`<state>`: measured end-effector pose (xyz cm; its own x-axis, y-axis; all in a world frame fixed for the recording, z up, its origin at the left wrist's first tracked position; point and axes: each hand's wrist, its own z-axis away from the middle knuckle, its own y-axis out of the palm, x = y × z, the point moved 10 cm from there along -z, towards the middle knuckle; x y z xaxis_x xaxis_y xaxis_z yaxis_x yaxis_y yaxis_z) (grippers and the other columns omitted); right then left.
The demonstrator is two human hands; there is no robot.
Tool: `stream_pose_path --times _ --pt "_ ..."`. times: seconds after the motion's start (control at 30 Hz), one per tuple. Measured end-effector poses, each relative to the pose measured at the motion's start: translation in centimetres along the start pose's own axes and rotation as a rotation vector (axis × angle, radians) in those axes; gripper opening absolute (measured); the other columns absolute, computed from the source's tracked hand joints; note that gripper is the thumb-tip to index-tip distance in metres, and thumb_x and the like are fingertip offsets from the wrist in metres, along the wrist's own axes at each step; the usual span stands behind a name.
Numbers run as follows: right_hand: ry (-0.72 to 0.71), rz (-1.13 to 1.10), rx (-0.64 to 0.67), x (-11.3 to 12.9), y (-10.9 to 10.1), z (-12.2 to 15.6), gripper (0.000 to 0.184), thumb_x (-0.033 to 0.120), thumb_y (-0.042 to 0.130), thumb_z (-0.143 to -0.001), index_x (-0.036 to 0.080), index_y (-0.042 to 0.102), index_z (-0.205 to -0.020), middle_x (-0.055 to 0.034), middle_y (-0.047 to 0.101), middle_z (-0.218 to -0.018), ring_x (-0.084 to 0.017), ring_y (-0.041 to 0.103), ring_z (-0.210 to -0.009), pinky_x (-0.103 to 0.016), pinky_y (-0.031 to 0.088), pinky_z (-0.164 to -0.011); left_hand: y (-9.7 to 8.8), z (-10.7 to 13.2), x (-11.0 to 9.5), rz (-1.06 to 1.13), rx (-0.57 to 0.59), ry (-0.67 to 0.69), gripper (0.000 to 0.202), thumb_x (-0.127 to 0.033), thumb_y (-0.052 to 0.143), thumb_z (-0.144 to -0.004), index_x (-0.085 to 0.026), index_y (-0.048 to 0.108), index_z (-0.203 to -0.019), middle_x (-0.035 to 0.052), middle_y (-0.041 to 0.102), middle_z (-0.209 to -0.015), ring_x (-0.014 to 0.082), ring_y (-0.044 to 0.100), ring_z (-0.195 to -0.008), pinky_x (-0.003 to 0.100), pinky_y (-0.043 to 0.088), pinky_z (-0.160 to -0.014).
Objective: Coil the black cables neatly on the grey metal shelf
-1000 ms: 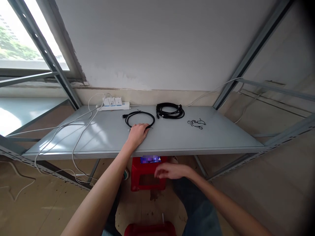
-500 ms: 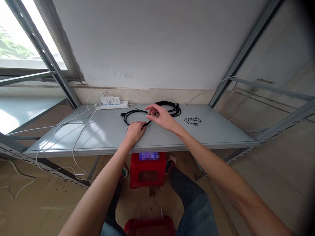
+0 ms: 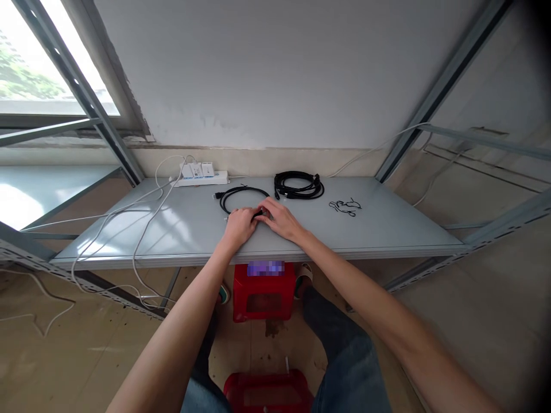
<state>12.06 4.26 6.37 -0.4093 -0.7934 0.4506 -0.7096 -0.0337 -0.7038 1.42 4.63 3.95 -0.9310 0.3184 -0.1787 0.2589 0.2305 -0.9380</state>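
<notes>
A black cable (image 3: 236, 191) lies in a loop on the grey metal shelf (image 3: 198, 238), its plug pointing left. At the near right part of the loop, my left hand (image 3: 241, 224) is closed around the cable. My right hand (image 3: 280, 219) meets it from the right, thumb and fingers pinched on the same stretch of cable. Both hands rest low over the shelf, fingertips almost touching. What exactly sits between the fingertips is partly hidden. Behind my right hand lies a second, thicker coil of black cable (image 3: 300, 197). Several thin black ties (image 3: 345, 206) lie in a loose heap farther right.
A white power strip (image 3: 221, 178) with adapters stands against the wall at the back left. White cords (image 3: 140, 241) hang from it over the shelf's front edge. Below is a red stool (image 3: 264, 310). Metal uprights (image 3: 400, 143) frame the shelf.
My right hand has come down from above the loop and closed on the cable beside my left hand. The coil behind is now fully uncovered. The view has shifted slightly.
</notes>
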Motion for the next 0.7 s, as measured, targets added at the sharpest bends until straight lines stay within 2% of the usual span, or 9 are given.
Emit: stream_pose_path --times 0.17,0.27,0.43,0.57,0.7 --pt "-0.003 0.031 0.057 0.2 0.7 0.0 0.012 0.027 0.054 -0.107 0.020 0.063 -0.107 -0.0065 0.061 -0.109 -0.019 0.058 -0.088 -0.031 0.047 -0.083 0.0 0.0 0.1 -0.002 -0.014 -0.001 0.031 -0.025 0.050 -0.104 -0.024 0.074 -0.123 0.0106 0.079 -0.121 0.0308 0.071 -0.116 0.041 0.051 -0.101" --pt "-0.014 0.046 0.072 0.3 1.0 0.1 0.016 0.021 0.047 -0.107 0.021 0.063 -0.104 -0.0068 0.061 -0.107 -0.020 0.058 -0.089 -0.030 0.047 -0.084 0.0 0.0 0.2 -0.006 -0.026 -0.009 0.028 -0.028 0.050 -0.105 -0.024 0.075 -0.116 0.0108 0.080 -0.117 0.0310 0.072 -0.112 0.040 0.051 -0.098" --pt "-0.020 0.049 0.064 0.0 1.0 0.2 0.023 0.014 0.042 -0.105 0.020 0.064 -0.109 -0.0078 0.061 -0.111 -0.021 0.060 -0.094 -0.031 0.049 -0.089 -0.2 0.0 0.2 0.020 -0.033 -0.011 0.029 -0.031 0.049 -0.106 -0.026 0.076 -0.118 0.0096 0.080 -0.117 0.0298 0.072 -0.111 0.038 0.051 -0.097" --pt "0.012 0.091 0.030 -0.7 0.8 0.2 0.031 0.010 0.040 -0.104 0.021 0.065 -0.117 -0.0089 0.063 -0.116 -0.022 0.062 -0.099 -0.032 0.049 -0.090 -0.2 0.1 0.4 0.036 -0.039 -0.025 0.033 -0.032 0.051 -0.106 -0.026 0.075 -0.128 0.0092 0.079 -0.125 0.0294 0.072 -0.115 0.038 0.051 -0.099" --pt "0.029 0.124 0.027 -1.0 0.8 0.3 0.030 0.010 0.043 -0.104 0.020 0.067 -0.119 -0.0093 0.065 -0.119 -0.022 0.063 -0.100 -0.031 0.049 -0.088 0.0 0.1 0.5 0.026 -0.042 -0.028 0.035 -0.033 0.052 -0.106 -0.026 0.075 -0.131 0.0091 0.079 -0.126 0.0302 0.072 -0.115 0.040 0.051 -0.101"
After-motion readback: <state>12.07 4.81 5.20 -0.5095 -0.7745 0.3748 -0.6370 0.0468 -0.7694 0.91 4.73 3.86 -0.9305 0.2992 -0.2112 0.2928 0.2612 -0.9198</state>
